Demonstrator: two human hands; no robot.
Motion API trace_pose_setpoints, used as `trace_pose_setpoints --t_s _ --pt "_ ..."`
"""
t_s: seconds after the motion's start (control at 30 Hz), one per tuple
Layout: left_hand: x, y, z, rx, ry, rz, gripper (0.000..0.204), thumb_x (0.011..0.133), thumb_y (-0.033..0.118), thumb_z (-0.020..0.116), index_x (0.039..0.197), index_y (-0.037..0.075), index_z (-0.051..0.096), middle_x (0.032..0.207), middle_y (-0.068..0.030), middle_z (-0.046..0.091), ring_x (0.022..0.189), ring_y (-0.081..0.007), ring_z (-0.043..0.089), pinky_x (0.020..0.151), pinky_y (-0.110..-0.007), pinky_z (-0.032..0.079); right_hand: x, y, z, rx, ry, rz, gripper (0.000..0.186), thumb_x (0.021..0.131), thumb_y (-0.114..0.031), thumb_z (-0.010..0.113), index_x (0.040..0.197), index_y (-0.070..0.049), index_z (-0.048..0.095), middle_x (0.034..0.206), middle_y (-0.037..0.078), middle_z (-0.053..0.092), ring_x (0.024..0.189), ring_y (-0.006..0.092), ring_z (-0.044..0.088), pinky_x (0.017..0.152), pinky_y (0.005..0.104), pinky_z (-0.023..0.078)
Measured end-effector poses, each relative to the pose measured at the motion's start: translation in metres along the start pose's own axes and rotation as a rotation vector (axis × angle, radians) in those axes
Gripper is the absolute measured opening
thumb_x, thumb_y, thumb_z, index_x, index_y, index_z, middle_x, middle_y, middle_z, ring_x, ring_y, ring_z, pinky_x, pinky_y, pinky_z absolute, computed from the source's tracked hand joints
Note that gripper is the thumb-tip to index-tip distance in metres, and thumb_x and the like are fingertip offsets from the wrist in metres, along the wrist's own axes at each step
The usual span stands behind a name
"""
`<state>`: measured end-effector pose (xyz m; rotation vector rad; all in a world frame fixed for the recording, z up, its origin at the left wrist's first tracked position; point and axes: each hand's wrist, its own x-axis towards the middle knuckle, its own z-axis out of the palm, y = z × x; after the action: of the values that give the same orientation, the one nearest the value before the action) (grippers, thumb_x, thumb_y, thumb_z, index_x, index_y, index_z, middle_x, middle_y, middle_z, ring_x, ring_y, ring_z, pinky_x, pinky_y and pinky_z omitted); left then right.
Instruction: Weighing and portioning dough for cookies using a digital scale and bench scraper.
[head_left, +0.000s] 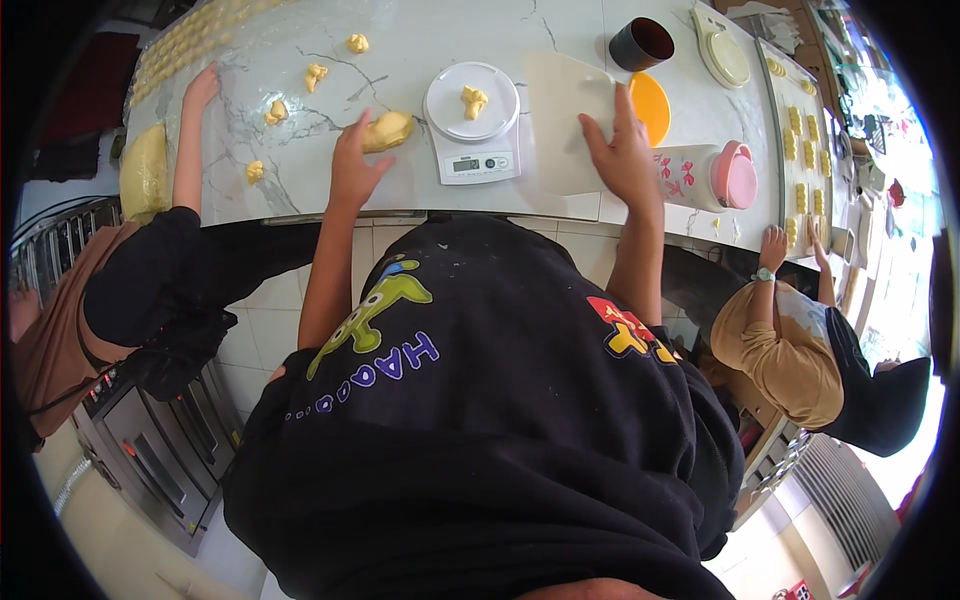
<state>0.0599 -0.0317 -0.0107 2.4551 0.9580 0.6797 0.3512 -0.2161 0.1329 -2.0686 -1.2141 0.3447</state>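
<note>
On the white plate of a kitchen scale [472, 78] sits a small, rough lump of yellow dough [474, 101]. My left hand [356, 168] is left of the scale, its thumb spread away from the fingers. A larger, smooth piece of dough [388, 130] lies on the table against those fingers, not gripped. To the right of the scale, my right hand [626, 158] is open with thumb and fingers apart. It is over the right edge of a pale flat sheet [565, 125] and holds nothing.
Several small dough lumps [316, 76] are scattered on the marbled table [560, 22]. A dark cup [642, 45], an orange disc [650, 108], a pink-lidded container [735, 175] and a second scale [722, 58] stand right. Co-workers' hands [203, 86] reach in at both sides; a tray [786, 150] holds shaped dough.
</note>
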Motion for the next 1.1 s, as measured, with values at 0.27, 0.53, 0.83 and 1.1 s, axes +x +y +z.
trace_pose_setpoints --t_s 0.27,0.53,0.83,1.1 --pt "-0.035 -0.015 0.004 -0.579 0.148 -0.393 0.044 0.076 -0.005 0.068 0.118 0.000 0.054 0.106 -0.0150 0.063 0.095 -0.0189 0.063 0.079 -0.030 0.053 -0.003 -0.064 0.096 0.211 -0.370 -0.220 0.048 0.085 -0.016 0.058 0.123 0.004 0.035 0.064 0.023 0.057 0.061 0.0418 0.058 0.058 0.0474 0.045" --pt "-0.059 -0.007 -0.011 -0.079 0.242 -0.211 0.013 0.075 0.000 0.065 0.088 0.001 0.063 0.085 -0.0130 0.066 0.074 -0.0292 0.065 0.066 -0.032 0.051 -0.019 -0.125 0.189 -0.078 -0.552 -0.382 0.042 0.080 -0.012 0.057 0.113 0.003 0.036 0.063 0.019 0.060 0.063 0.0380 0.062 0.052 0.0447 0.049" --pt "-0.050 -0.003 -0.027 -0.244 0.334 -0.208 0.019 0.074 -0.001 0.069 0.092 0.000 0.064 0.085 -0.0109 0.066 0.078 -0.0193 0.065 0.069 -0.029 0.051 0.003 -0.124 0.219 -0.156 -0.578 -0.388 0.045 0.078 -0.013 0.060 0.113 0.003 0.037 0.072 0.018 0.064 0.069 0.0348 0.065 0.055 0.0413 0.051" --pt "0.020 0.029 -0.016 -0.932 0.331 -0.290 0.033 0.081 -0.003 0.064 0.113 -0.005 0.055 0.107 -0.0138 0.062 0.099 -0.0165 0.060 0.086 -0.027 0.049 -0.015 -0.044 0.122 0.285 -0.127 0.008 0.043 0.086 -0.014 0.057 0.117 0.007 0.034 0.071 0.027 0.060 0.069 0.0456 0.059 0.062 0.0486 0.047"
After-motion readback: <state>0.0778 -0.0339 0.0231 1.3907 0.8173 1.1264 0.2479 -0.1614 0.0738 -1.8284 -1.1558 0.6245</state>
